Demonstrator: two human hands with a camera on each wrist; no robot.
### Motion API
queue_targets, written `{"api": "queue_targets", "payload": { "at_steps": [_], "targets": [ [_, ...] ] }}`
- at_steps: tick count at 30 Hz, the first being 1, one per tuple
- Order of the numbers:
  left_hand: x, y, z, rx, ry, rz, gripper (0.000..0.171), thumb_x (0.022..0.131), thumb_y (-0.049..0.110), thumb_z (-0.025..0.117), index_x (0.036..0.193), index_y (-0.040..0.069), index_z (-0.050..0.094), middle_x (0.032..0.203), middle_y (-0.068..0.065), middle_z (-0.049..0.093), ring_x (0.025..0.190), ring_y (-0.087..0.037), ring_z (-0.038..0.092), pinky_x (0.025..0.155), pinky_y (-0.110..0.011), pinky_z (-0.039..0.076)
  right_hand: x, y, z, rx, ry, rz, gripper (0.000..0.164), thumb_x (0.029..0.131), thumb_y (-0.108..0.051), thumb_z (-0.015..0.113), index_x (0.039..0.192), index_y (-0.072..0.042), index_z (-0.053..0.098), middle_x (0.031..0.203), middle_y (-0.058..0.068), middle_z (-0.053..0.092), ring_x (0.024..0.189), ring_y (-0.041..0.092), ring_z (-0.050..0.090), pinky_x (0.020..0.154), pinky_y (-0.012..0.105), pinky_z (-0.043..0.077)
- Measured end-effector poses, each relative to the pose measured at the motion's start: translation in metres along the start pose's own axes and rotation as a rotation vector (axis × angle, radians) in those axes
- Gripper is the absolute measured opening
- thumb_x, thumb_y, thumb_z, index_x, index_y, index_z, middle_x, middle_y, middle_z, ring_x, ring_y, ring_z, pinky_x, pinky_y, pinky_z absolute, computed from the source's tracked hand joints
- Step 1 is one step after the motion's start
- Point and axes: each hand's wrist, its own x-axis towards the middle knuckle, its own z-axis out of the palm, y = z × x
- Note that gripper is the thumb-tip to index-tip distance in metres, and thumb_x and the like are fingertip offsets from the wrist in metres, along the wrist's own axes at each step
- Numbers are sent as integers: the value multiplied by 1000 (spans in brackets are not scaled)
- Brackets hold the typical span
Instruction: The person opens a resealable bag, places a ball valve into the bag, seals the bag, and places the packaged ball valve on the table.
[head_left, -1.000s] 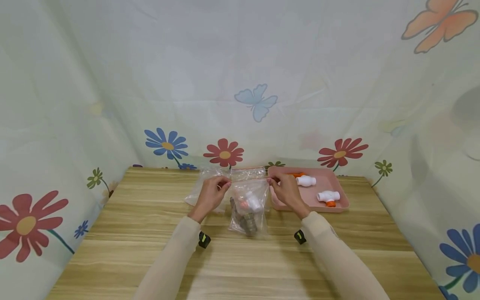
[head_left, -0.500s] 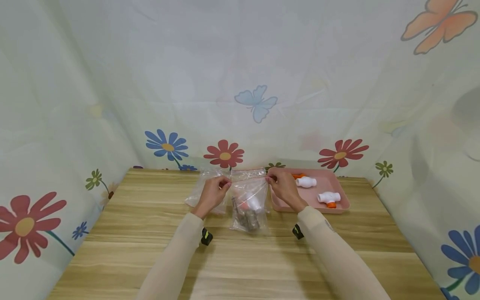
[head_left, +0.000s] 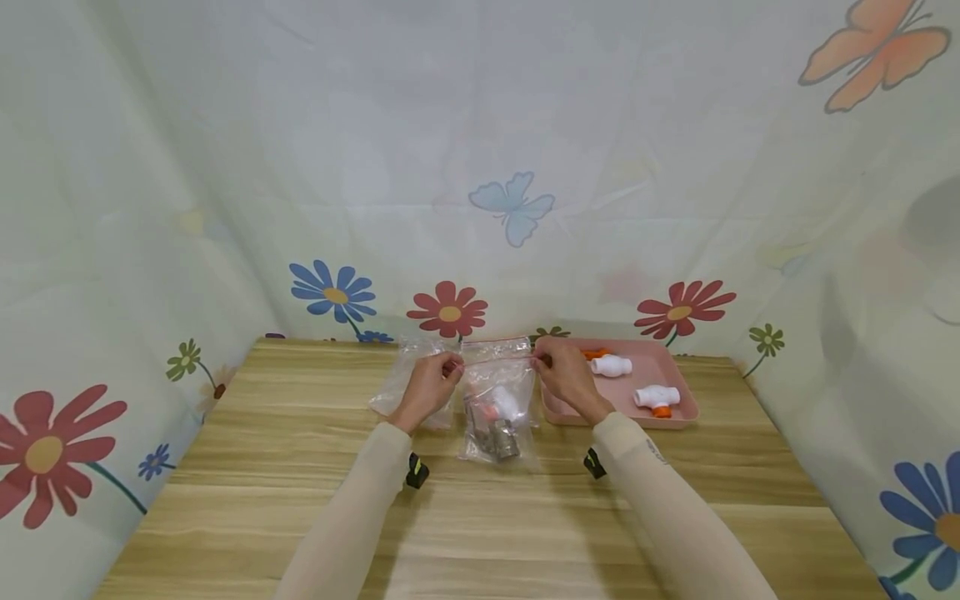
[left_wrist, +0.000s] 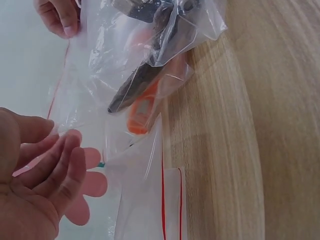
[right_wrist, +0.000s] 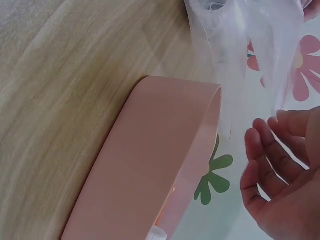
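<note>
A clear zip bag (head_left: 487, 383) with a red line along its top hangs between my hands. My left hand (head_left: 427, 387) pinches its left top corner between thumb and finger. At the right top corner, my right hand (head_left: 568, 379) pinches the rim the same way. Inside the bag are a metal valve (head_left: 504, 439) with a dark lever handle (left_wrist: 134, 86) and a white fitting (head_left: 508, 402). An orange handle (left_wrist: 141, 112) shows near the dark one in the left wrist view; which bag it is in I cannot tell.
Other clear zip bags lie behind, one flat bag (head_left: 390, 387) at left and another bag (head_left: 497, 344) at the back. A pink tray (head_left: 630, 417) on the right holds white valves (head_left: 657, 395) with orange handles. The wooden table (head_left: 480, 525) meets a flowered curtain (head_left: 375, 208).
The bag's contents have swung slightly away from me and steadied. Both hands have stayed almost in place, keeping their pinch on the rim.
</note>
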Motion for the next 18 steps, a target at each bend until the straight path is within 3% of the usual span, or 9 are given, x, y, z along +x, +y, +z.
{"api": "queue_targets", "payload": {
  "at_steps": [4, 8, 13, 18],
  "targets": [
    [0, -2, 0, -15, -16, -17, 34, 96, 16, 62, 127, 3, 62, 107, -14, 71, 96, -26, 68, 84, -41, 57, -1, -1, -2, 20, -66, 58, 13, 93, -12, 65, 104, -9, 69, 98, 7, 72, 86, 22, 68, 72, 38, 55],
    [-2, -2, -3, -10, -7, -29, 45, 96, 20, 62, 138, 6, 54, 130, -16, 62, 113, -31, 64, 92, -46, 54, -5, -6, -5, 25, -105, 81, 23, 95, -16, 63, 116, -8, 65, 112, 12, 70, 100, 28, 69, 82, 45, 57],
    [-7, 3, -10, 23, 4, -11, 51, 96, 27, 61, 142, 8, 50, 142, -13, 55, 120, -32, 61, 96, -47, 52, -10, -15, -13, -11, -104, 70, 40, 97, -24, 61, 133, -8, 58, 130, 15, 62, 115, 34, 62, 93, 51, 52],
    [-12, 10, -19, 80, 18, 55, 53, 97, 30, 61, 144, 11, 49, 144, -13, 53, 127, -33, 56, 104, -50, 46, -15, -25, -23, -31, -79, 21, 51, 96, -27, 62, 142, -9, 50, 145, 21, 50, 131, 42, 49, 104, 58, 43]
  ]
}}
